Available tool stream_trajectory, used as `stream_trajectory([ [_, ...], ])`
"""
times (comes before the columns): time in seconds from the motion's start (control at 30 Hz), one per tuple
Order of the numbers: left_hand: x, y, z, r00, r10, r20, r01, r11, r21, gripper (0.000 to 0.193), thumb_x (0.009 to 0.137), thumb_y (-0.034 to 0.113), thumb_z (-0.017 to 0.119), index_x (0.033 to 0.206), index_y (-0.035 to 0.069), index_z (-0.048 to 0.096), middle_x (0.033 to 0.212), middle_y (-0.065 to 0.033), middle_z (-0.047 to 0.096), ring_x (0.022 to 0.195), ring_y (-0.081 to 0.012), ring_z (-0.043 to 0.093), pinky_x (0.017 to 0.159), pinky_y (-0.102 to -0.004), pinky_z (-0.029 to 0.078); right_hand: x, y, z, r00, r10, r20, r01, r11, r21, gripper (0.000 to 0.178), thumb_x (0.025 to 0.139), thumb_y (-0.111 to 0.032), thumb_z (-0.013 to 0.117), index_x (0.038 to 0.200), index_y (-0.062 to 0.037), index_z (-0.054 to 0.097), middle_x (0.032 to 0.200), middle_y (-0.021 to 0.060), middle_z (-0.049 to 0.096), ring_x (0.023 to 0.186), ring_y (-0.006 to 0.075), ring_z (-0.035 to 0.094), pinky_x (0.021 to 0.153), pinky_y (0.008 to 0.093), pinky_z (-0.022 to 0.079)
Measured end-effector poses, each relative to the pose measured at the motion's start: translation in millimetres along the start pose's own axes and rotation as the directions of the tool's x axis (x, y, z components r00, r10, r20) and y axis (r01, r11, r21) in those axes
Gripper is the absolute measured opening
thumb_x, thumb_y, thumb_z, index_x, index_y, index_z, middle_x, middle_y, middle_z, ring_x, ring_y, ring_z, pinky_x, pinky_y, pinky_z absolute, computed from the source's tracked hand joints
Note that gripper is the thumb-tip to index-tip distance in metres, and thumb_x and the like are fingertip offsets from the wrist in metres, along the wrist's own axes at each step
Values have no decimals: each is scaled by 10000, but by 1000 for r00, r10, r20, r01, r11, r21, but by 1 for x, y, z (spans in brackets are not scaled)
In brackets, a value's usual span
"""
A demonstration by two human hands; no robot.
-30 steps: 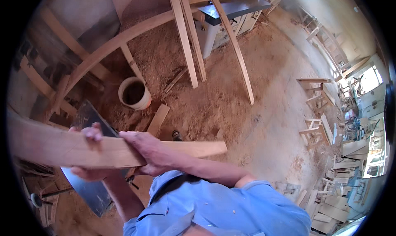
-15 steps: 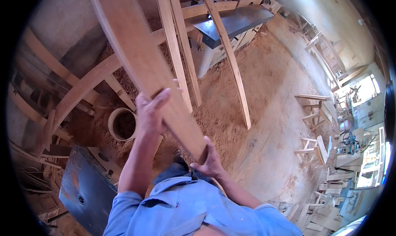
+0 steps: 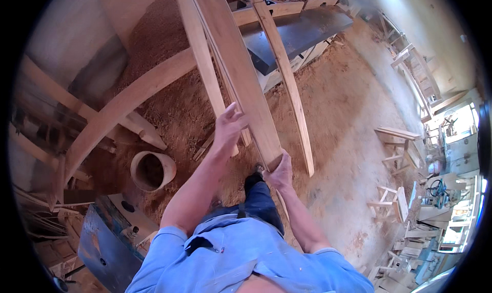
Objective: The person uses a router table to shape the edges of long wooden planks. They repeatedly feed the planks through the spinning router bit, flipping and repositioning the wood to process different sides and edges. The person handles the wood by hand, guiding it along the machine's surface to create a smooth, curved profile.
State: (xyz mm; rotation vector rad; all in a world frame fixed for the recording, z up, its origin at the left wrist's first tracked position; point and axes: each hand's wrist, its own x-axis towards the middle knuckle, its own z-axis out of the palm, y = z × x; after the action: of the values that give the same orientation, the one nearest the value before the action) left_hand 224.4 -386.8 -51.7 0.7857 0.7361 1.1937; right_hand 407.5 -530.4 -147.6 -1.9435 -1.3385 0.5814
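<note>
A long wooden plank [image 3: 238, 62] reaches away from me, from near my waist to past the top edge of the view. My right hand [image 3: 279, 174] grips its near end, thumb along the right side. Farther up, my left hand [image 3: 229, 129] is at the plank's left edge, its fingers bent against the wood and partly hidden. Beneath and beside the plank stand other long strips: a pale one [image 3: 202, 52] on the left and a slightly curved one [image 3: 287, 78] on the right, which leans on a dark metal machine table [image 3: 312, 29].
A wide curved board [image 3: 128, 96] spans the left side. Below it a pale round bucket [image 3: 152, 171] stands in sawdust. Another metal machine top [image 3: 105, 249] lies at lower left. Small wooden stools [image 3: 392, 203] and stacked wood line the right side.
The plank has swung to the right and now lies over the other strips. Both hands have moved right with it; my left thumb no longer lies across its top face.
</note>
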Motion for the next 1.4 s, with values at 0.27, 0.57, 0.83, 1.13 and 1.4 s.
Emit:
stream_trajectory([
  [0.27,150,1,-72,889,60,-454,119,927,357,805,913,129,662,1528,-99,194,1271,-215,629,1025,-254,673,941,-369,520,190,180,-8,999,32,-5,-32,959,-280,725,619,-137,824,1211,8,431,1127,246,530,1083,423,530,940,479,448],
  [0.57,316,59,-127,742,218,-634,164,858,487,985,868,168,700,1556,-70,36,1439,-258,470,1278,-306,501,1090,-447,384,365,227,26,991,-123,54,133,848,-514,1054,670,-169,846,1490,28,215,1480,263,374,1376,400,389,1142,476,322],
  [0.83,403,50,-190,751,327,-574,146,766,626,843,849,146,721,1508,-65,238,1318,-256,583,1212,-316,586,1003,-372,474,417,235,52,988,151,44,-106,846,-523,1127,751,-212,815,1536,60,54,1524,312,307,1422,412,327,1192,472,256],
  [1.13,346,26,-157,474,701,-533,513,273,814,514,744,290,787,1124,-27,645,1117,-237,686,1030,-385,665,922,-414,516,351,224,77,987,-131,-96,92,939,-332,880,730,-44,693,1503,47,282,1501,281,375,1399,419,355,1189,482,262],
  [1.4,191,27,-85,456,756,-469,251,396,883,361,740,246,781,1003,17,685,931,-177,710,877,-308,692,804,-390,532,221,-7,166,834,-354,423,296,934,198,1051,670,-101,830,1523,17,227,1523,251,355,1377,410,381,1186,474,268],
])
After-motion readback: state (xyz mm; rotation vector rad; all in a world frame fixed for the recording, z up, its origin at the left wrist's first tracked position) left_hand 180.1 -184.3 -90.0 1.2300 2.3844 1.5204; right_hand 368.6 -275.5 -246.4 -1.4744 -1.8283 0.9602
